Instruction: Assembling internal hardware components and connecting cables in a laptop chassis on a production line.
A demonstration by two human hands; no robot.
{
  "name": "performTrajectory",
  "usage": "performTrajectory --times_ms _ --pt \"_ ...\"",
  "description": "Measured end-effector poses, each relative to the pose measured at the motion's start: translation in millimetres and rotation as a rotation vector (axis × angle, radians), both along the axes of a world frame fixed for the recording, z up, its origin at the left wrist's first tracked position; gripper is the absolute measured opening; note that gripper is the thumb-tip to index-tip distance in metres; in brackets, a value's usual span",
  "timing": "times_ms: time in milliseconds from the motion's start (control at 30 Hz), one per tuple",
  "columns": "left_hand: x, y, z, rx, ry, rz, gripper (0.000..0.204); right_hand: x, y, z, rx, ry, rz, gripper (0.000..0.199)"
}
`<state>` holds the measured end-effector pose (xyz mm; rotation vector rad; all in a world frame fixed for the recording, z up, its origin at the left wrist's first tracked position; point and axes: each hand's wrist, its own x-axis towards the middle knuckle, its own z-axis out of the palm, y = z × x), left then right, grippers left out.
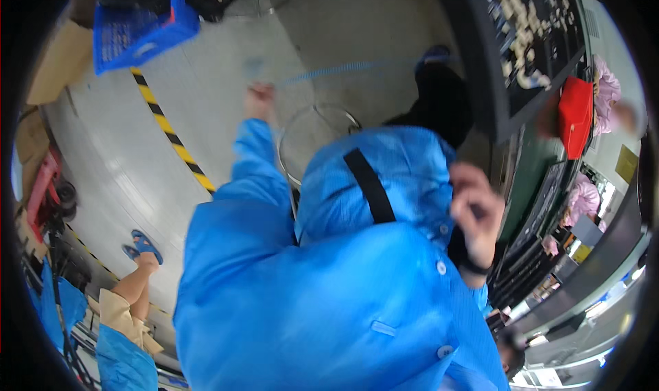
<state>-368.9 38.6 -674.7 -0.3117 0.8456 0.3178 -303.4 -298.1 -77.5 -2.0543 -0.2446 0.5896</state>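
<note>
My left hand (259,101) reaches out over the floor at the upper middle, on an outstretched blue sleeve. Motion smears its fingers, so I cannot tell whether they grip anything. A faint, blurred bluish patch (255,66) shows just beyond it. My right hand (475,212) is at the right, beside the front of my blue coat (329,302). Its fingers are curled in toward the thumb, and what they hold, if anything, cannot be made out. A dark band circles that wrist. A black strap (369,185) lies across the blue cloth over my lap.
A metal ring of a stool (316,109) stands near my left arm. At the upper right is a black tray (504,109) with many small pale parts. A blue crate (147,48) sits upper left, near striped floor tape (165,127). Other people are at both sides.
</note>
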Motion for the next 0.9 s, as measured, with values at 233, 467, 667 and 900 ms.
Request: performTrajectory --times_ms 233,467,667,900 --pt "-81 122 119 0.382 0.193 0.116 0.026 31 -48 -65 -0.685 -0.613 -0.037 0.014" --pt "-55 59 227 0.662 0.422 -0.362 0.036 31 -95 -93 -0.971 -0.669 -0.262 0.022" --pt "53 -145 419 1.773 -0.757 -1.043 0.03 17 -105 -110 -0.921 -0.463 -0.279 0.025" --pt "211 -320 396 2.329 -1.077 -0.206 0.04 -64 -61 -104 -0.582 -0.344 -0.337 0.012"
